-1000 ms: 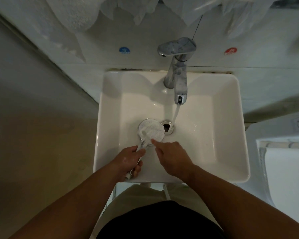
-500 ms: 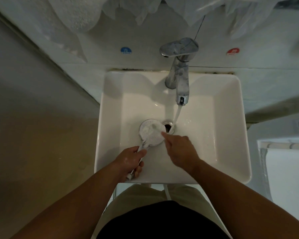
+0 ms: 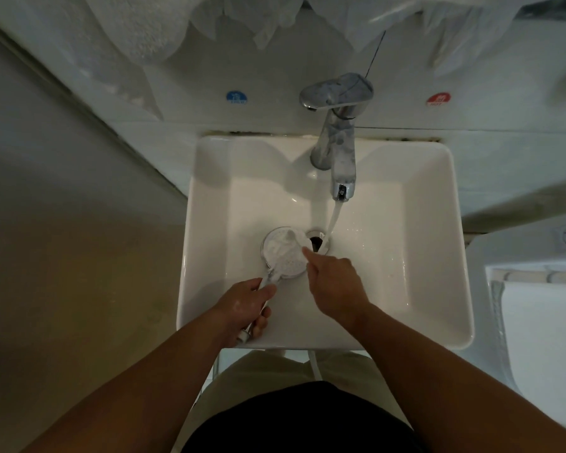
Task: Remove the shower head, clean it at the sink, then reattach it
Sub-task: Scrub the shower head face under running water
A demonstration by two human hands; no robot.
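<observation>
The round white shower head (image 3: 283, 253) lies face up over the white square sink (image 3: 209, 223), just left of the drain (image 3: 317, 240). My left hand (image 3: 242, 308) grips its chrome handle near the sink's front rim. My right hand (image 3: 335, 282) reaches in from the right, and its extended fingertip touches the right edge of the head's face, which looks soapy. Water runs from the chrome faucet (image 3: 339, 152) down beside the drain, not onto the head.
A blue sticker (image 3: 236, 97) and a red sticker (image 3: 438, 99) mark the wall behind the sink. White towels or cloths (image 3: 164, 31) hang above. A toilet (image 3: 543, 322) stands to the right. A wall runs along the left.
My right hand has moved from the lower edge of the shower head's face up along its right edge, toward the drain. My left hand keeps its grip.
</observation>
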